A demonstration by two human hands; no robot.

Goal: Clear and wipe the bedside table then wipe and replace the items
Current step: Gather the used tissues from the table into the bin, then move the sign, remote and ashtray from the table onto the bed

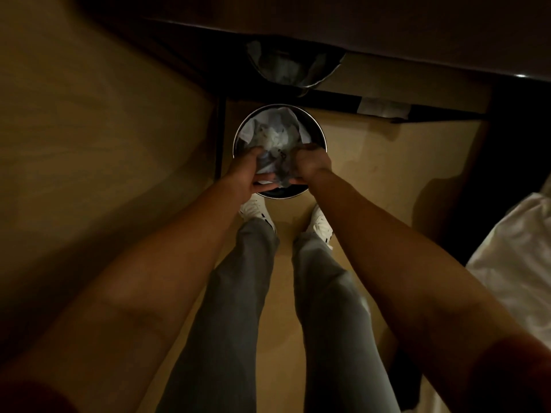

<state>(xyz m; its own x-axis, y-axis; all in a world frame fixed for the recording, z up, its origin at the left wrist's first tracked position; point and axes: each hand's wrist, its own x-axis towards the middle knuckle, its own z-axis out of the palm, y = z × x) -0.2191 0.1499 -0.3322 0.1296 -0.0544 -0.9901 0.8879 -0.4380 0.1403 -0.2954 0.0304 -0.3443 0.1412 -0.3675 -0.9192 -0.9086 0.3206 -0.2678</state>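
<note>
Both hands, left hand [249,171] and right hand [310,166], grip crumpled cloth [272,168] over bin [238,135].

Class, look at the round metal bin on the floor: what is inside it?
Crumpled white paper or tissue fills the bin. Both hands, left and right, grip a crumpled wad over its near rim, hiding that side. The bottom is covered.

My feed is dim and warm-toned, yellow-brown throughout. The brightest areas are the pale floor [372,162] ahead and the white bedding [512,263] at right. Deep shadow covers the upper edge and left side. Wide-angle distortion stretches both forearms toward the lower corners. Fine detail is soft and slightly blurred.
</note>
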